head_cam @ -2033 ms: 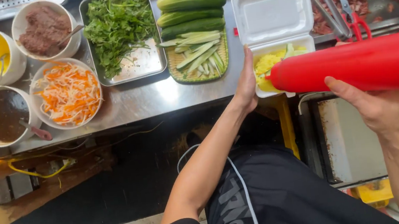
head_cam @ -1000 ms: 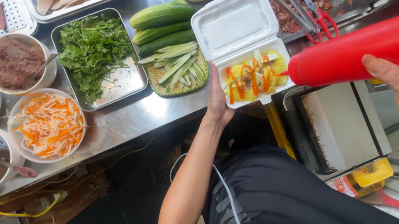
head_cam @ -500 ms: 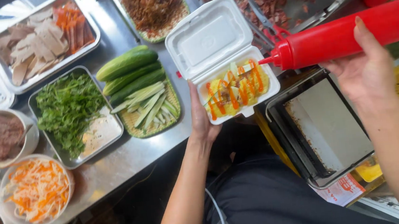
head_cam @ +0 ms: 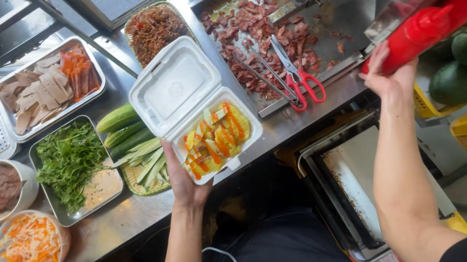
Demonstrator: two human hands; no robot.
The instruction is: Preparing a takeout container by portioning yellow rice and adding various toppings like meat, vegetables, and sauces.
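Both hands [head_cam: 183,179] [head_cam: 387,77] outstretched, grips closed

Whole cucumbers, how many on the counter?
2 whole cucumbers: upper cucumber and lower cucumber, between the herb tray and the foam box. The box may hide more.

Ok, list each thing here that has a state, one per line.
Foam box: lid open, food sauced, held by left hand.
Red bottle: tilted, gripped by right hand.
Scissors: shut, lying on griddle.
Cucumbers: some whole, some sliced.
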